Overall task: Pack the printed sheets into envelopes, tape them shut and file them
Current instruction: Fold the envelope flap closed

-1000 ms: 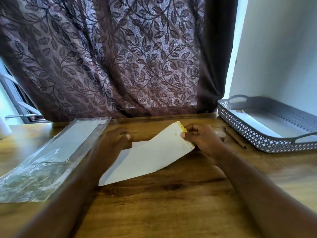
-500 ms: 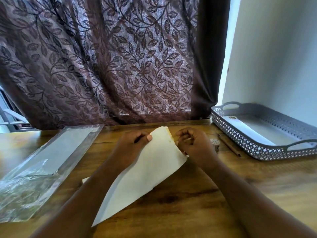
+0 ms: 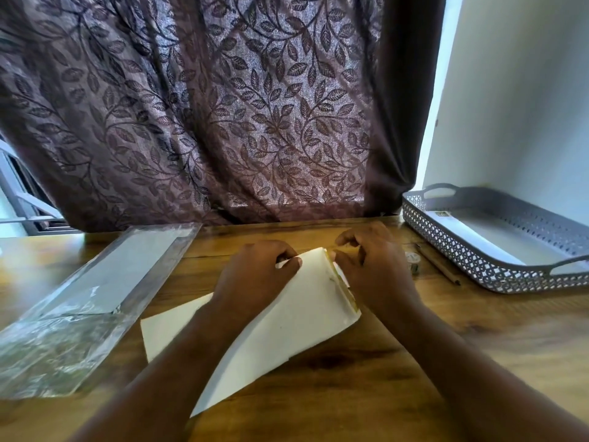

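A white envelope (image 3: 287,327) lies slanted on the wooden table (image 3: 478,352), its open end toward the far right, with a yellowish strip along that end. My left hand (image 3: 255,275) pinches the envelope's far corner between thumb and fingers. My right hand (image 3: 373,269) grips the open end from the right, fingers curled at the mouth. Another white sheet (image 3: 172,327) sticks out from under the envelope and my left forearm. A small tape roll (image 3: 413,262) sits just right of my right hand.
A clear plastic sleeve of white paper (image 3: 95,295) lies at the left. A grey perforated tray (image 3: 497,272) with a white envelope in it stands at the right, against the wall. A pencil (image 3: 441,269) lies beside the tray. A patterned curtain hangs behind the table.
The envelope has swung from lying flatter to a steeper slant, its near end coming toward me. My left hand came up from beneath onto its far corner. The view shifted slightly.
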A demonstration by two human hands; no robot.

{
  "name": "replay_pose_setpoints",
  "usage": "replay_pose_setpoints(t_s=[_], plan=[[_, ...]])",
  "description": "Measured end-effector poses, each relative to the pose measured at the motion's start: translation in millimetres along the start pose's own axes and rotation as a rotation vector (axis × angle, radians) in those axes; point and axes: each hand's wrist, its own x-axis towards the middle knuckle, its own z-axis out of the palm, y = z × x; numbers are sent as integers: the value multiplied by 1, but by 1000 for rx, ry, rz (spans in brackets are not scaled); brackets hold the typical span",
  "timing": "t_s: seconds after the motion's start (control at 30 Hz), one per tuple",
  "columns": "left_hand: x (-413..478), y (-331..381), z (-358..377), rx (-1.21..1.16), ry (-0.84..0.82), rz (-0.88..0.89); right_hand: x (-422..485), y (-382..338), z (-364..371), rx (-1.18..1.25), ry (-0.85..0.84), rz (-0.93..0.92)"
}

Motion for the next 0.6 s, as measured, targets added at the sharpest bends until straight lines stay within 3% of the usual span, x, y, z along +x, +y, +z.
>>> replay_pose_setpoints(t_s=[0.07, 0.13, 0.27, 0.6], plan=[[-1, 0, -1, 21, 5, -23, -2, -9, -7, 153, 47, 38], [0, 0, -2, 14, 13, -42, -7, -20, -9, 329, -87, 132], [0, 1, -3, 21, 34, -27, -11, -21, 1, 198, -295, 231], [-4, 9, -4, 71, 31, 14, -4, -18, -5, 254, -364, 382]])
